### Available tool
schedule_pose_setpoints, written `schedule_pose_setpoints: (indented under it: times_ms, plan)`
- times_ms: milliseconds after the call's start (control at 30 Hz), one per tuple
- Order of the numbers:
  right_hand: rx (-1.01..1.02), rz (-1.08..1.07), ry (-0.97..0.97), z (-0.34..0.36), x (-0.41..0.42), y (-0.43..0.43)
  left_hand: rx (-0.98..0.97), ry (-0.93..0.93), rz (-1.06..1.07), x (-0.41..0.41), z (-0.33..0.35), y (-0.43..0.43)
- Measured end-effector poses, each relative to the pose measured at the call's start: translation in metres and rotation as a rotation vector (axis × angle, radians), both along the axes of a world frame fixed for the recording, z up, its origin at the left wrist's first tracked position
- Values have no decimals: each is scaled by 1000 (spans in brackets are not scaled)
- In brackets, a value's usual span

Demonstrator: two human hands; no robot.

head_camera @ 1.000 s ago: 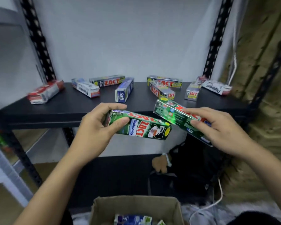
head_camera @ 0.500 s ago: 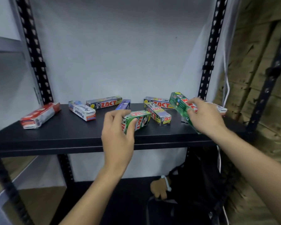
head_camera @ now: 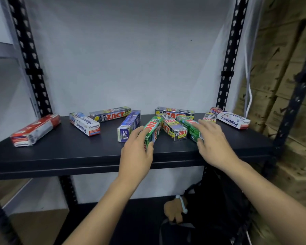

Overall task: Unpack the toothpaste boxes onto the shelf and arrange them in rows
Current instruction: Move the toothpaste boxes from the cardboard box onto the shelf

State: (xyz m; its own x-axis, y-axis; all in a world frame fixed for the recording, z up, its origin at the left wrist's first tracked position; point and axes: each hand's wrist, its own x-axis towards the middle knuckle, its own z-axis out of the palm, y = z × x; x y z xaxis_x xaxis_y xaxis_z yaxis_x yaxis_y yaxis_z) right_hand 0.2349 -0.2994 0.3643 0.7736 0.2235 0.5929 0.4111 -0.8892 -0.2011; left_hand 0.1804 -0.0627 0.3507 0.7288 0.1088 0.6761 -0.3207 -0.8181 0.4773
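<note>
Here each hand (left (head_camera: 137, 152), right (head_camera: 213, 141)) clasps 1 green Zact box (head_camera: 153, 129) (head_camera: 189, 127), fingers wrapped over it, on the shelf (head_camera: 78, 152)

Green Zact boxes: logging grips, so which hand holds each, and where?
Left hand grips one green Zact box at its near end; right hand covers the other green box's near end.

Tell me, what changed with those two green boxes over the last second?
Both green boxes went from mid-air in front of the shelf up and forward onto it. The left hand now sets its green box down beside the blue Safi box; the right hand lays the other green box by the Zact Smokers box. Both hands still hold on. The other boxes on the shelf stayed put.
</note>
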Motion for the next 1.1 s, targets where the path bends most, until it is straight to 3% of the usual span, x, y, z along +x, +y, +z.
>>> schedule_pose_setpoints:
  times_ms: [400, 667, 933, 1100]
  plan:
    - [-163, -69, 128, 12, 52, 20, 94, 143, -18, 31, 13, -3]
    - [-103, -179, 100, 11, 57, 31, 101, 155, -39, 38, 10, 2]
    - [-34, -151, 67, 8, 53, 28, 93, 146, -52, 39, 10, 4]
    - [22, -150, 36, 3, 37, 19, 78, 49, -81, 26, 7, 2]
